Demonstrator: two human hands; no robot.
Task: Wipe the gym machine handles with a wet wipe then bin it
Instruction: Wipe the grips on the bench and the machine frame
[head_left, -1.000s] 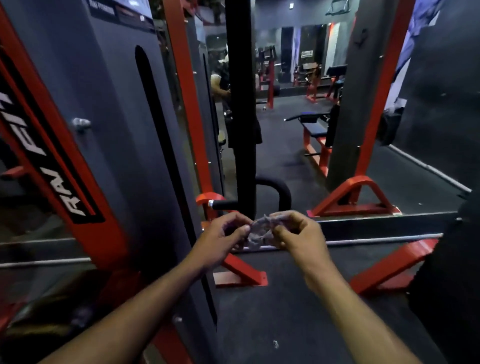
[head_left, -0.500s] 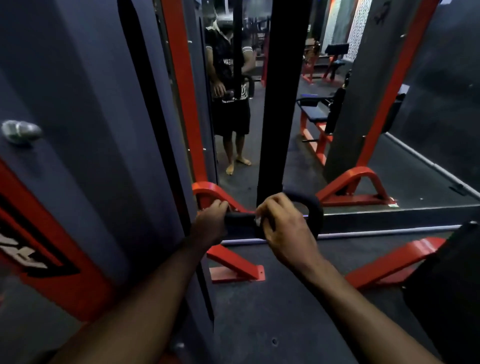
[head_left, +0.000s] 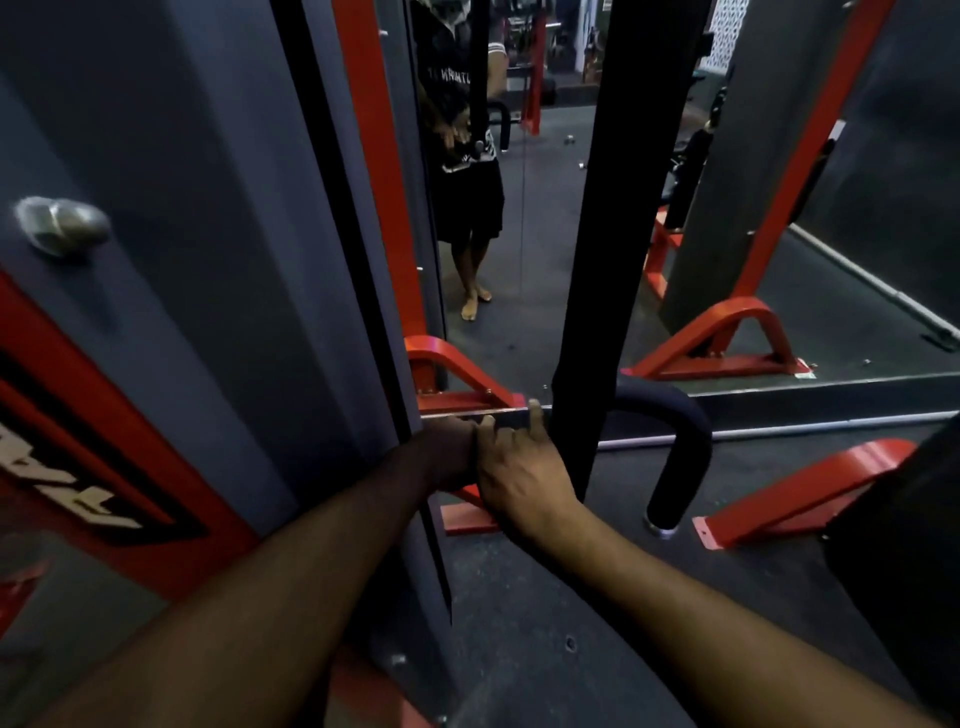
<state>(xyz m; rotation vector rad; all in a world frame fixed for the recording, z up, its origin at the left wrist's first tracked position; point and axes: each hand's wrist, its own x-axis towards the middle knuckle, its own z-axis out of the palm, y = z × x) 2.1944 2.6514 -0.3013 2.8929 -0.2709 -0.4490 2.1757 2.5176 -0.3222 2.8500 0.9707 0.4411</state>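
Change: half a second ago the right hand gripped the handle just beside the post with a pale scrap showing under its fingers; now it has slid left along the bar to meet the left hand, and the view has drawn closer.
Left hand (head_left: 449, 451): left of the post (head_left: 618, 234), fingers wrapped over the bar end, mostly hidden behind the right hand.
Right hand (head_left: 522, 470): between the left hand and the post, touching the left hand, fingers curled over the bar.
Wipe: not visible; I cannot tell whether it lies under the right palm.
Handle (head_left: 675, 447): black padded bar crossing behind the post, its free end curving down right of the post to a metal cap.
Post: black upright, blocking the middle of the handle.
Panel (head_left: 171, 260): grey machine cover left of the post, with a metal knob (head_left: 62, 226).
Mirror (head_left: 519, 260): behind the post, showing the person's reflection.
Red feet (head_left: 719, 340): right of the post, on the dark floor.
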